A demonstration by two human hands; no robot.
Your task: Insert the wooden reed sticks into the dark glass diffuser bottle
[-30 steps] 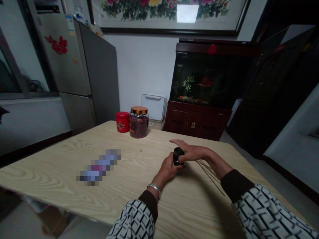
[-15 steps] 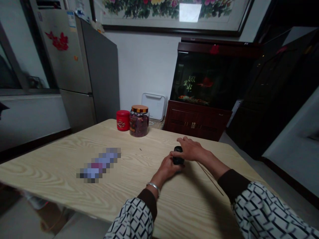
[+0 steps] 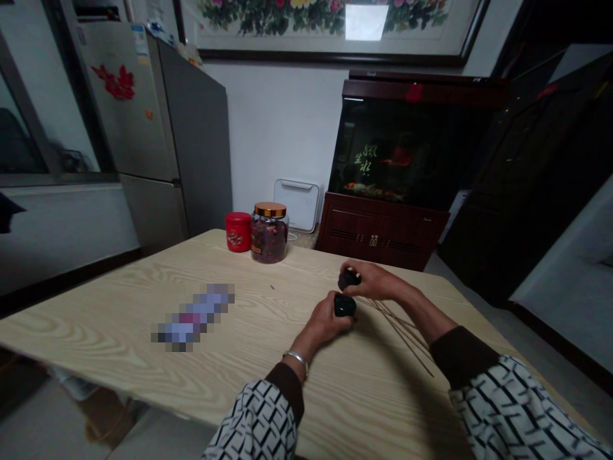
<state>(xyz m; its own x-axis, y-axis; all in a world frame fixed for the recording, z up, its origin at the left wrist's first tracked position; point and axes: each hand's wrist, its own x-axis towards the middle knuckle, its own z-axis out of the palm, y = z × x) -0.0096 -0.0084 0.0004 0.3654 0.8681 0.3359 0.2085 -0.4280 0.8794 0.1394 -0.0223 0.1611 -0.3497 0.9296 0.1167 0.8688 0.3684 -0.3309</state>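
Note:
My left hand [image 3: 323, 322] grips the lower piece of a small black case [image 3: 345, 305] just above the light wooden table [image 3: 287, 377]. My right hand [image 3: 372, 282] pinches the upper piece [image 3: 349, 279] a short way above it, with a small gap between them. Several thin sticks [image 3: 395, 326] lie fanned out on the table under my right forearm. A silver bangle [image 3: 295, 359] circles my left wrist. A pixelated, blurred object [image 3: 191, 317] lies on the table left of my hands.
A red tin [image 3: 238, 232] and a glass jar with a gold lid [image 3: 269, 233] stand at the table's far edge. Beyond are a white appliance [image 3: 297, 205], a fish tank on a dark wooden cabinet [image 3: 383, 239], and a refrigerator [image 3: 153, 128].
The black case, a single piece between my hands earlier, has come apart into two pieces. My right hand has lifted its piece up and away from the piece in my left hand.

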